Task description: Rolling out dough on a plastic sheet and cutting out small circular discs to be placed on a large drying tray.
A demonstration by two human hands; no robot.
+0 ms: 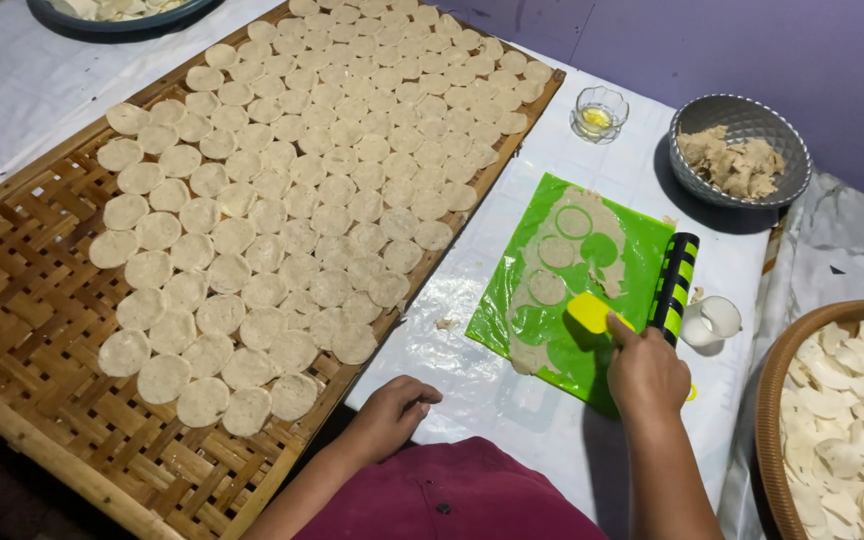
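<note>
From the head camera, the work in hand looks like the lifting stage of making dough rounds: the right hand (pixel 645 372) grips a yellow scraper (pixel 589 312) and presses its blade onto the green mat (pixel 642 250), where a thin rolled dough sheet (pixel 592 225) shows several cut circles and holes where rounds were already taken out. The hand is closed around the scraper's handle end, with the blade pointing up and to the left, toward the cut round (pixel 547 288) nearest it; the scraper's long axis runs diagonally from the wrist toward the middle of the mat. The left hand (pixel 392 415) rests loosely curled on the white table cover (pixel 512 420), holding nothing, just beside the near corner of the woven bamboo tray (pixel 42 330) crowded with pale dough discs (pixel 282 200). A black-and-green rolling pin (pixel 674 288) lies along the mat's right edge, its long axis near upright in the frame, touching the mat. As a judgement, the next move calls for a shallow blade angle slid under the round so that the thin dough does not tear.
</note>
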